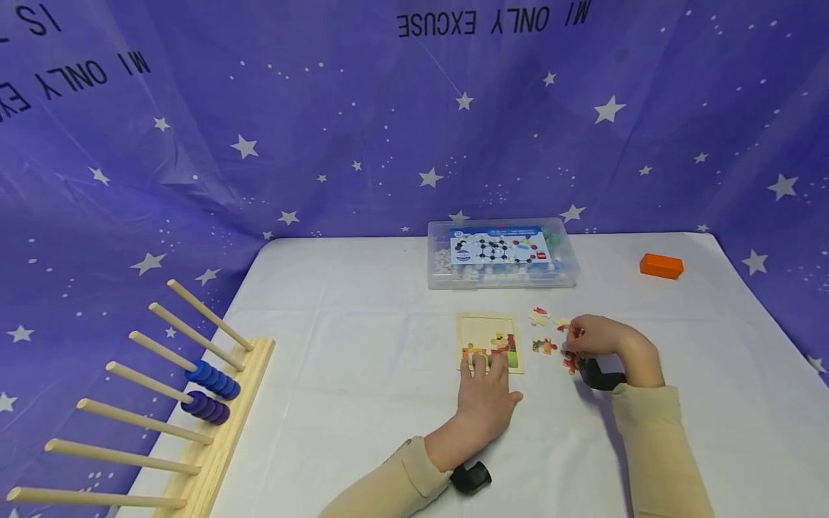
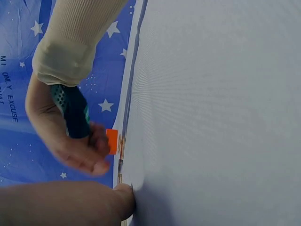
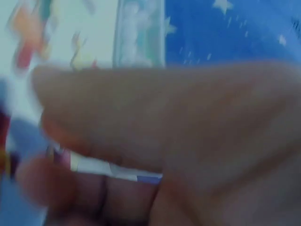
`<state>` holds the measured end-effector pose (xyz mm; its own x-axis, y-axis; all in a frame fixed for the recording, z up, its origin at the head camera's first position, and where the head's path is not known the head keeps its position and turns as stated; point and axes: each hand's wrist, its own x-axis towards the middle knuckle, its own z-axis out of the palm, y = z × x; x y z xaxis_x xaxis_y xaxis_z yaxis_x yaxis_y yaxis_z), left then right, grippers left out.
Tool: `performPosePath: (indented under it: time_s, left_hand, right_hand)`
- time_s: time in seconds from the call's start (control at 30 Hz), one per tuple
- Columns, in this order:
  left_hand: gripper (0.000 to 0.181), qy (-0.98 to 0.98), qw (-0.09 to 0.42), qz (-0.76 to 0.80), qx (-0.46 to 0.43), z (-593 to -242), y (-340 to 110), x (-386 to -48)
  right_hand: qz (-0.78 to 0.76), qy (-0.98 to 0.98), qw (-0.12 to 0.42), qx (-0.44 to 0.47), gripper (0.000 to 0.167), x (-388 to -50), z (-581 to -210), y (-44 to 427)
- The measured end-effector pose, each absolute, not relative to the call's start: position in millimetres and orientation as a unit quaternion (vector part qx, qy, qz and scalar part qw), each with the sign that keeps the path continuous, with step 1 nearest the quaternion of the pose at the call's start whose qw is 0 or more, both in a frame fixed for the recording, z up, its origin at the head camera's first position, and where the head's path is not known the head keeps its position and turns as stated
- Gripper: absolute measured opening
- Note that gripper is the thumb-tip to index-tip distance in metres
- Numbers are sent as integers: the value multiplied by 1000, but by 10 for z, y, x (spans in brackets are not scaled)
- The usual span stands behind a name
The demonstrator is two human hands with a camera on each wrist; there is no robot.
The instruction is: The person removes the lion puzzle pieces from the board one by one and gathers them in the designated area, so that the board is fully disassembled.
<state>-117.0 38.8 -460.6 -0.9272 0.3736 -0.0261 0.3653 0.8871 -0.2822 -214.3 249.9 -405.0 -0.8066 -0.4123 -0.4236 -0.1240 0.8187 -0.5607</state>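
A wooden puzzle board (image 1: 487,324) with a few colourful pieces fitted in its lower part lies on the white table. My left hand (image 1: 486,398) rests with fingers spread over the board's near edge. To its right lie several loose jigsaw pieces (image 1: 545,345). Among the rightmost ones is my right hand (image 1: 599,337), fingers bent and thumb close to them. The right wrist view is blurred, with bits of colour near the fingertips; whether the right hand (image 3: 188,127) pinches a piece cannot be made out. Blurred too is the right hand (image 2: 70,141) in the left wrist view.
A clear plastic case (image 1: 501,277) of molecule-model parts stands behind the board. An orange block (image 1: 661,266) lies at the back right. On the left, a wooden peg rack (image 1: 239,410) holds blue beads (image 1: 216,380) and purple beads (image 1: 206,408); its pegs lean outward.
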Motion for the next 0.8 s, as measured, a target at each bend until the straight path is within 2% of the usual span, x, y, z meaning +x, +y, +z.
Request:
performPosePath:
  time_s: [0.17,0.3,0.43,0.5,0.7,0.8]
  left_hand:
    - [65,-971,20,145,-187,-4595,404,-1181]
    - [63,-973,10,136,-186,-4575,415,-1200]
    - [61,-973,-4,138,-187,-4567,410,-1205]
    - [60,-972,-7,143,-187,-4568,403,-1203]
    - [59,-971,-5,141,-191,-4580,393,-1187]
    - [60,-971,-4,141,-193,-4586,394,-1178]
  right_hand:
    - [-314,903,210,-205,11,-2170,-4049,2195]
    - [-293,906,161,-259,36,-2203,-4135,1985]
    - [-270,903,170,-289,50,-2214,-4233,1861]
    - [-267,903,175,-289,48,-2211,-4263,1834]
    - [-285,901,175,-277,26,-2191,-4300,1828]
    - [-288,899,176,-278,23,-2186,-4310,1833]
